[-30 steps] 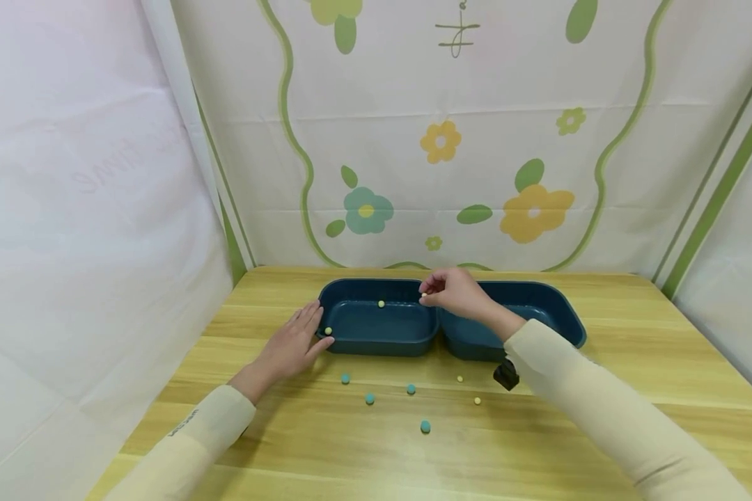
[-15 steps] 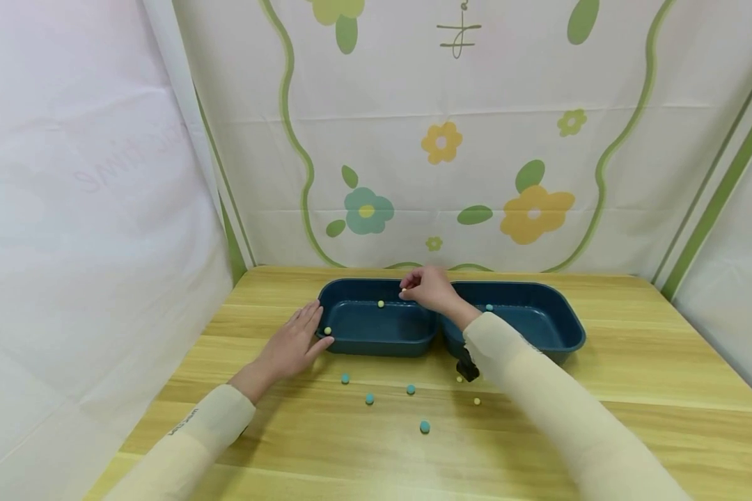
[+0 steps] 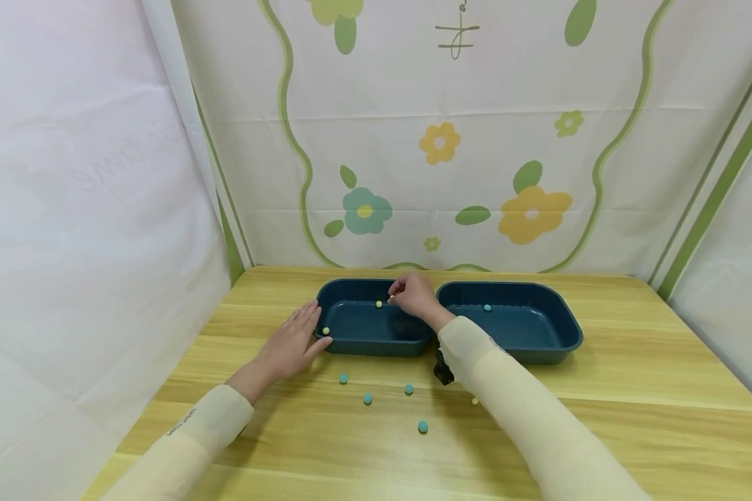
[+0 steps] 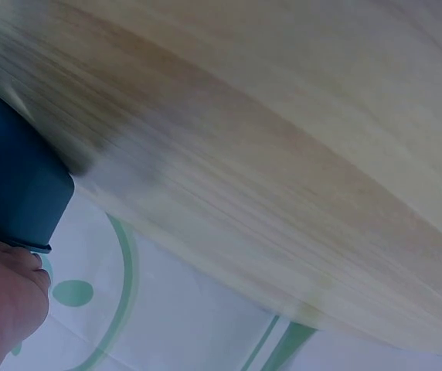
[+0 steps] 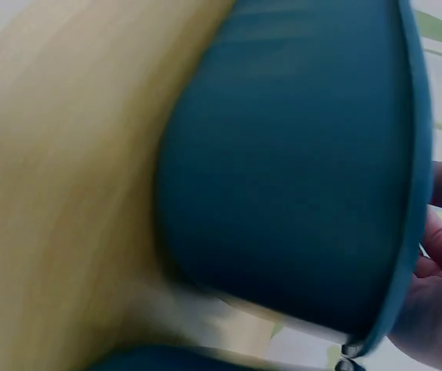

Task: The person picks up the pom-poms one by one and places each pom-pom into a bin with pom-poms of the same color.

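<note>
My left hand [image 3: 293, 343] rests at the left end of the left dark-blue tray [image 3: 376, 347], fingers straight along its wall and thumb at the front corner. Over the right part of that tray, my right hand [image 3: 416, 297] pinches a small pale yellow ball [image 3: 391, 298] between thumb and fingertips. Inside the tray lie one yellow ball [image 3: 379, 304] near the back and another yellow ball [image 3: 326, 331] by my left thumb. The right wrist view shows the tray wall [image 5: 290, 170], with my fingers partly hidden beyond its rim.
A second dark-blue tray [image 3: 542, 355] stands to the right, holding a blue ball [image 3: 487, 307]. Several blue balls, one of them a blue ball [image 3: 423, 426], lie on the wooden table [image 3: 326, 452]. A yellow ball [image 3: 475, 401] sits beside my right sleeve. A printed cloth [image 3: 388, 139] hangs behind.
My right hand has moved left, from the gap between the trays to over the left tray, still pinching the ball. Its sleeve now hides one yellow table ball. The left hand stays put.
</note>
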### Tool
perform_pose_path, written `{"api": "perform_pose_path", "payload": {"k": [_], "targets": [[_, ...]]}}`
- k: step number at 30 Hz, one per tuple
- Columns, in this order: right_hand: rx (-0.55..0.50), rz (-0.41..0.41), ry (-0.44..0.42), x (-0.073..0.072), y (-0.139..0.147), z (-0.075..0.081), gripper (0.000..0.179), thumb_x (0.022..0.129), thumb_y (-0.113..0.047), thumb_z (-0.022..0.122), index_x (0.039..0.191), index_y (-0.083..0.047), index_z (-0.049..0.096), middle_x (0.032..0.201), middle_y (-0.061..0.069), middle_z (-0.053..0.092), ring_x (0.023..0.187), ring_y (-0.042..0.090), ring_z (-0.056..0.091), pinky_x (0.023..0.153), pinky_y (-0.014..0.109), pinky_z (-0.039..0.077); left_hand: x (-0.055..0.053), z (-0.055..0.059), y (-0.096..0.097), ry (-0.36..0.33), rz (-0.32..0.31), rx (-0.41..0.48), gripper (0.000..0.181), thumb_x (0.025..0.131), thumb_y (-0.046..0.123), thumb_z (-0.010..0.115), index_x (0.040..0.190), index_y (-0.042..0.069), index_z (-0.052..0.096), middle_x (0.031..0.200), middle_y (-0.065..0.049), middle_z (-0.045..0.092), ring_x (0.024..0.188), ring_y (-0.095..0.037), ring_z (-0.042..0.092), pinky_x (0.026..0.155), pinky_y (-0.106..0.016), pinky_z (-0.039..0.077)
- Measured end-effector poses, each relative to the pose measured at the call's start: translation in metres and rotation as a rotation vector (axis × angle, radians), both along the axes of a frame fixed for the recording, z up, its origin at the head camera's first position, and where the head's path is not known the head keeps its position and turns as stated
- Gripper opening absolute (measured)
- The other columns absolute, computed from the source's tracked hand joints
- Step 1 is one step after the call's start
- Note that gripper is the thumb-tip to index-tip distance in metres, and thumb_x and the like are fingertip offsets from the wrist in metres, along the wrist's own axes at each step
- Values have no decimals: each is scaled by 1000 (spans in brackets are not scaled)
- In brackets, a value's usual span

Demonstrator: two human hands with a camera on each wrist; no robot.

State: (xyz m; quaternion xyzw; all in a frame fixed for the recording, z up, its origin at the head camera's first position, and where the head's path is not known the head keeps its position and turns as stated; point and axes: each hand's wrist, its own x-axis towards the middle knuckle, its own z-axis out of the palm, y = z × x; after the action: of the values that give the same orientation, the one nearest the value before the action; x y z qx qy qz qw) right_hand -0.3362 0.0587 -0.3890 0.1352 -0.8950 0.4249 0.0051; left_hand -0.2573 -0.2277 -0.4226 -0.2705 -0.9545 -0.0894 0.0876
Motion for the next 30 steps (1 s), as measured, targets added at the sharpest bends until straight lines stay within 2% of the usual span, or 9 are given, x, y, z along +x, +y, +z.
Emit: {"api": "perform_pose_path", "payload": {"k": [13,20,23,30], "targets": [[53,-17,-7,2,-5,0,10,86,-5,74,94,0,72,86,5,65,78,21,59,74,37,53,0,-1,0,6,-5,8,71,103,43,46,147,-11,29,154,-25,24,143,-36,23,115,-47,19],[55,-11,-8,3,-4,3,15,86,-7,74,98,1,71,87,6,64,81,22,60,80,38,53,-1,-2,-1,7,-3,0,71,103,43,45,147,-10,29,155,-24,24,143,-34,22,116,-46,18],[44,1,-11,4,-2,5,14,86,-5,73,98,2,70,87,6,65,80,22,61,76,36,53,-1,-3,-1,7,-2,-2,72,103,43,45,147,-10,28,155,-24,24,143,-34,22,116,-46,19],[78,31,14,10,4,23,17,88,-7,72,102,1,68,90,5,64,77,21,60,71,34,53,-1,-3,-1,10,-2,6,72,103,44,45,147,-10,28,155,-24,23,143,-35,22,115,-46,19]]}}
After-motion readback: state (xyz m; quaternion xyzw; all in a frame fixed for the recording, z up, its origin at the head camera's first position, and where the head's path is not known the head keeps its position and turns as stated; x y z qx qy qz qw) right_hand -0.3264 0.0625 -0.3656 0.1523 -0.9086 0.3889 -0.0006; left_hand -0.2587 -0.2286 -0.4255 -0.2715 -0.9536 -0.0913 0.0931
